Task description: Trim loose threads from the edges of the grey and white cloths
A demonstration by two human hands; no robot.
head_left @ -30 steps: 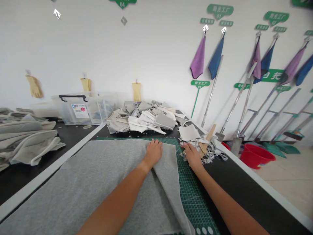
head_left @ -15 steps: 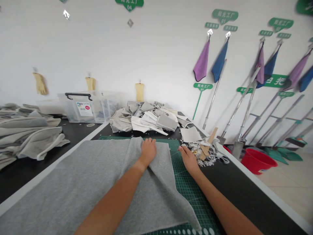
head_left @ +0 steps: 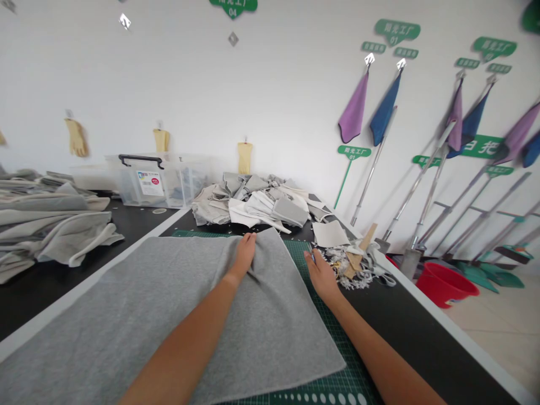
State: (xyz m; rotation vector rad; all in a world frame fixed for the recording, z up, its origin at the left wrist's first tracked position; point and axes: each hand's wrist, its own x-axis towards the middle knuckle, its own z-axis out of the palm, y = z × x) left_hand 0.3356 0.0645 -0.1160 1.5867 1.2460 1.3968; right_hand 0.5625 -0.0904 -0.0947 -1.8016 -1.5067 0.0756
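Observation:
A large grey fabric sheet (head_left: pixel 177 304) lies spread over a green cutting mat (head_left: pixel 337 365). My left hand (head_left: pixel 245 253) rests on the sheet near its far edge, fingers stretched flat and pressing on a small crease. My right hand (head_left: pixel 319 273) lies on the mat just beside the sheet's right edge, next to a heap of scraps (head_left: pixel 354 267). A thin, dark tip sticks out past its fingers, and I cannot make out what it is.
Cut fabric pieces (head_left: pixel 253 205) are piled at the far end of the mat. Folded grey cloths (head_left: pixel 50 225) are stacked on the left by a clear plastic box (head_left: pixel 156 183). The table edge (head_left: pixel 455 332) runs on the right, with a red basin (head_left: pixel 445 284) and mop handles beyond.
The folded-over flap at the sheet's right side has been spread flat. My left hand slid further along the sheet. My right hand came off the scraps onto the mat.

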